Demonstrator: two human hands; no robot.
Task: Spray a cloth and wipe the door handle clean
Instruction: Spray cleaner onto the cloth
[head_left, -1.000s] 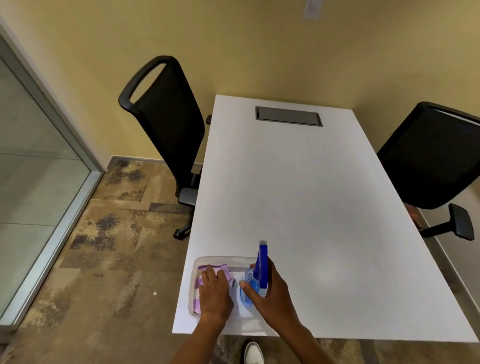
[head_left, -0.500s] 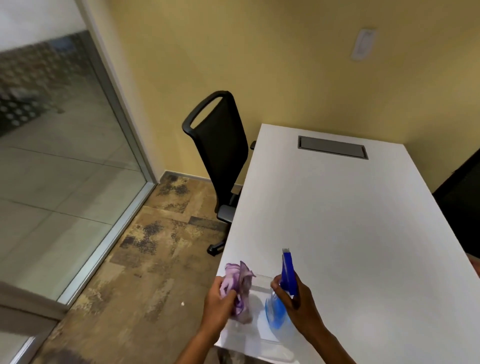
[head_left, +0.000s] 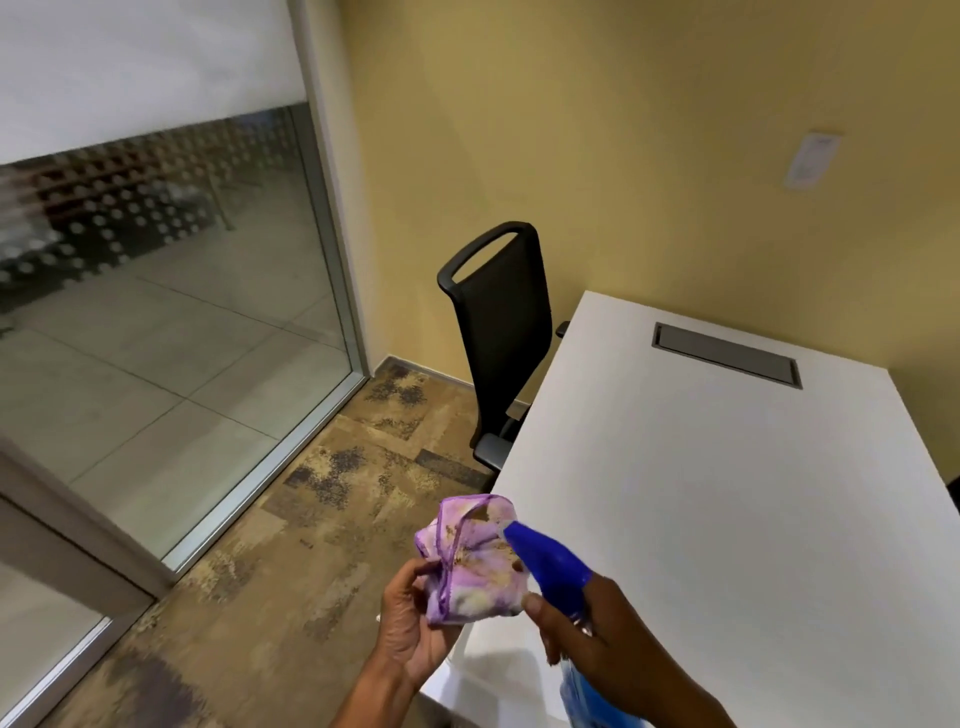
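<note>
cloth (head_left: 470, 564): soft, crumpled purple fabric, stained
spray bottle (head_left: 553, 569): glossy blue plastic
table (head_left: 727, 493): smooth matt white
chair (head_left: 501, 322): black mesh back
floor (head_left: 291, 587): rough mottled carpet

An office meeting room: white table (head_left: 727, 519), black mesh chair (head_left: 501, 332), glass partition (head_left: 171, 291).

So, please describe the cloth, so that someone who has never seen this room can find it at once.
Start at the white table and go to its near left corner, where two hands meet. The cloth is bunched in the left hand, right in front of the blue spray nozzle. It is the only soft, purple thing here.
</note>
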